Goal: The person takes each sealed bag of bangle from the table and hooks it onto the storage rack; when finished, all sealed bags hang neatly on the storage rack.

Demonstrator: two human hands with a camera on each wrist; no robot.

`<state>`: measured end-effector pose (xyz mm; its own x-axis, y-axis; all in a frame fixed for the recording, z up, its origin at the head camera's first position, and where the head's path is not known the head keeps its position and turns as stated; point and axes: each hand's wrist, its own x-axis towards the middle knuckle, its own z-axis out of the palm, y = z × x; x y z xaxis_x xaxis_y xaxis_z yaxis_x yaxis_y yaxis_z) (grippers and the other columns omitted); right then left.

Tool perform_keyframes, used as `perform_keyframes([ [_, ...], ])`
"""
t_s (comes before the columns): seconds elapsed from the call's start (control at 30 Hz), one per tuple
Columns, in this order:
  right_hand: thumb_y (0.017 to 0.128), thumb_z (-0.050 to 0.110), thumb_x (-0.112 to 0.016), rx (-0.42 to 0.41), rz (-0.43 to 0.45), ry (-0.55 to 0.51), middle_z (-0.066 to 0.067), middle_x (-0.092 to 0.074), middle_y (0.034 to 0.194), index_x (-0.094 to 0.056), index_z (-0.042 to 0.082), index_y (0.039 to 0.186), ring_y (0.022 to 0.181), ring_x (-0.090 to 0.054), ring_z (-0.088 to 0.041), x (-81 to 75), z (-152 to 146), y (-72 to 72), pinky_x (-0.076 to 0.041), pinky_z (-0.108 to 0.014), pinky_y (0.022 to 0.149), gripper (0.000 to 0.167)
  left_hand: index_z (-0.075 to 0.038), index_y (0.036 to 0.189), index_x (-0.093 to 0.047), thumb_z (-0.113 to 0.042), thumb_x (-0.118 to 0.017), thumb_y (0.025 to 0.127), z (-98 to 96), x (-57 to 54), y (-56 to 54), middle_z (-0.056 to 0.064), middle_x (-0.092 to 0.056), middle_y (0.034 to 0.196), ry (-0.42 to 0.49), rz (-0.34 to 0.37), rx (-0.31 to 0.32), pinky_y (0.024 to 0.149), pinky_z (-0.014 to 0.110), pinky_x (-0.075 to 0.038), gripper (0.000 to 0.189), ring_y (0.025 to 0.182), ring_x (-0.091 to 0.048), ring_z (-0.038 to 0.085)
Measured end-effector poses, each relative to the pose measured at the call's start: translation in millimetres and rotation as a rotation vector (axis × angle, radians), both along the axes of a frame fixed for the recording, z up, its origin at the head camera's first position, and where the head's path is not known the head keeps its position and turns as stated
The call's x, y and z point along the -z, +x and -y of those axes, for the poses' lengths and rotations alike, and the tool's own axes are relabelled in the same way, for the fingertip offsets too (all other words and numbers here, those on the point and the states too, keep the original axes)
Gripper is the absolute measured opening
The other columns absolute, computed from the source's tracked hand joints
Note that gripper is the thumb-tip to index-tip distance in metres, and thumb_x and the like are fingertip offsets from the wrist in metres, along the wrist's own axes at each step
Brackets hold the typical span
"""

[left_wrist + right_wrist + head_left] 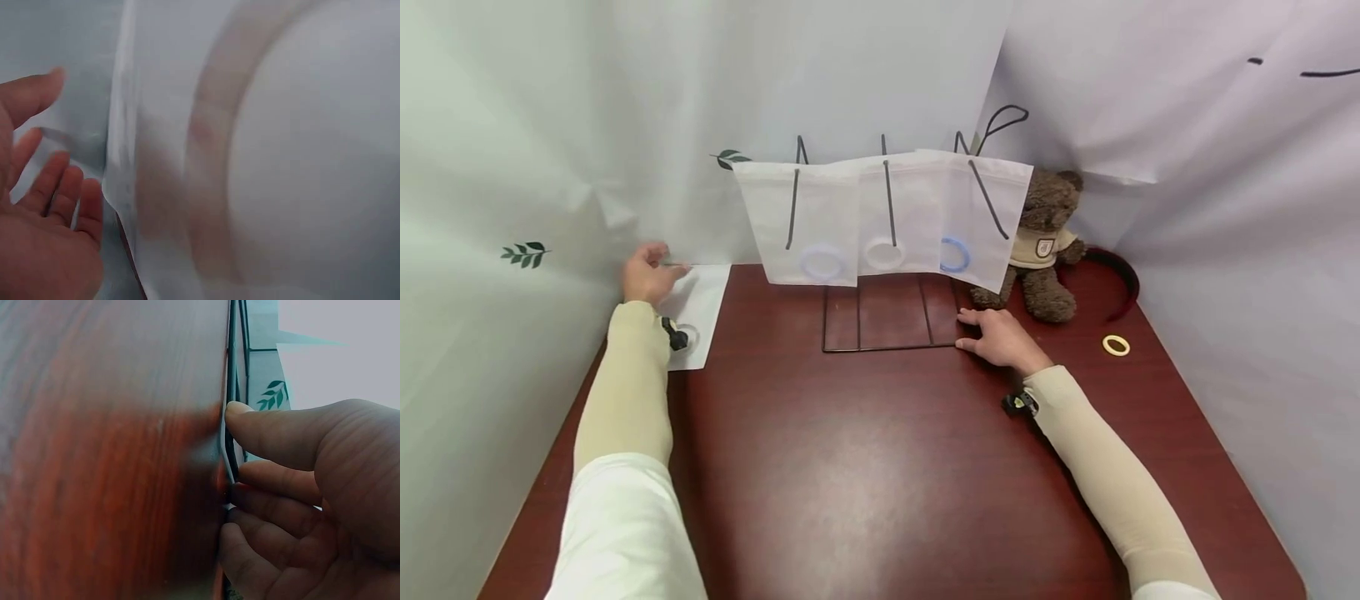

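At the table's left edge, my left hand point(651, 273) is over a white translucent pouch point(711, 300) with a pale ring inside. The left wrist view shows that hand point(53, 212) beside the pouch point(312, 156), thumb apart from the fingers and nothing between them. My right hand point(1000, 337) holds the front right corner of a black wire rack point(887, 348). In the right wrist view, the thumb and fingertips of that hand point(281, 500) are at the wire point(232, 375). Three similar pouches point(887, 208) hang from the rack's prongs, with rings showing through.
Behind the rack's right side sits a brown teddy bear point(1047, 287) in a cream top. A dark red headband-like arc point(1123, 275) and a yellow ring point(1116, 345) lie to its right. White sheeting point(880, 75) surrounds the reddish-brown table point(865, 467).
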<state>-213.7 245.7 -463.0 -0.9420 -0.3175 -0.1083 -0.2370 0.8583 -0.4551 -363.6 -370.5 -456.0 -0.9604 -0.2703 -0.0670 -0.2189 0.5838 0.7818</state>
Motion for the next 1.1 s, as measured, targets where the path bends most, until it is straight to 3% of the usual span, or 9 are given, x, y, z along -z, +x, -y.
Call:
perform_keyframes([
  [0.17, 0.099, 0.028, -0.075, -0.006, -0.014, 0.009, -0.014, -0.058, 0.154, -0.059, 0.006, 0.151, 0.148, -0.047, -0.041, 0.5, 0, -0.9, -0.042, -0.058, 0.117, 0.058, -0.006, 0.163, -0.034, -0.031, -0.08, 0.093, 10.7, 6.1, 1.3, 0.037, -0.027, 0.165, -0.177, 0.105, 0.106, 0.123, 0.066, -0.027, 0.087, 0.152, -0.026, 0.056],
  [0.3, 0.099, 0.029, -0.075, -0.003, -0.012, 0.005, -0.014, -0.058, 0.155, -0.058, 0.007, 0.152, 0.148, -0.047, -0.041, 0.3, 0, -1.9, -0.043, -0.058, 0.117, 0.059, -0.012, 0.167, -0.029, -0.042, -0.08, 0.092, 14.0, 5.3, 5.4, 0.036, -0.017, 0.169, -0.211, 0.198, 0.138, 0.119, 0.075, -0.024, 0.096, 0.152, -0.013, 0.064],
  [0.43, 0.1, 0.029, -0.074, 0.0, -0.002, 0.008, -0.014, -0.056, 0.156, -0.057, 0.008, 0.153, 0.148, -0.047, -0.041, 1.0, 0, -1.8, -0.043, -0.059, 0.116, 0.06, -0.012, 0.167, -0.031, -0.049, -0.08, 0.091, 13.9, 3.0, 10.0, 0.036, -0.016, 0.169, -0.243, 0.243, 0.159, 0.117, 0.075, -0.026, 0.098, 0.15, -0.014, 0.067],
  [0.6, 0.1, 0.029, -0.074, 0.0, 0.0, 0.003, -0.014, -0.056, 0.157, -0.057, 0.008, 0.153, 0.148, -0.047, -0.042, 2.2, -1, 0.3, -0.043, -0.059, 0.116, 0.059, -0.01, 0.165, -0.036, -0.045, -0.081, 0.092, 12.1, 1.8, 16.3, 0.037, -0.018, 0.168, -0.254, 0.242, 0.139, 0.12, 0.07, -0.027, 0.093, 0.151, -0.021, 0.063],
  [0.87, 0.1, 0.028, -0.074, 0.006, 0.003, 0.004, -0.015, -0.056, 0.156, -0.058, 0.007, 0.152, 0.148, -0.046, -0.041, 1.7, -1, 1.4, -0.042, -0.059, 0.117, 0.058, -0.013, 0.161, -0.045, -0.04, -0.081, 0.093, 30.8, 12.5, 17.3, 0.024, -0.027, 0.172, -0.114, 0.217, 0.12, 0.123, 0.063, -0.031, 0.082, 0.153, -0.033, 0.05],
  [1.1, 0.101, 0.029, -0.074, 0.003, 0.011, 0.006, -0.015, -0.055, 0.157, -0.057, 0.007, 0.153, 0.15, -0.045, -0.041, 0.2, 0, 1.6, -0.041, -0.059, 0.117, 0.059, -0.018, 0.157, -0.053, -0.052, -0.08, 0.092, 37.9, 11.9, 22.2, 0.017, -0.032, 0.172, -0.099, 0.18, 0.122, 0.123, 0.056, -0.034, 0.078, 0.153, -0.035, 0.042],
])
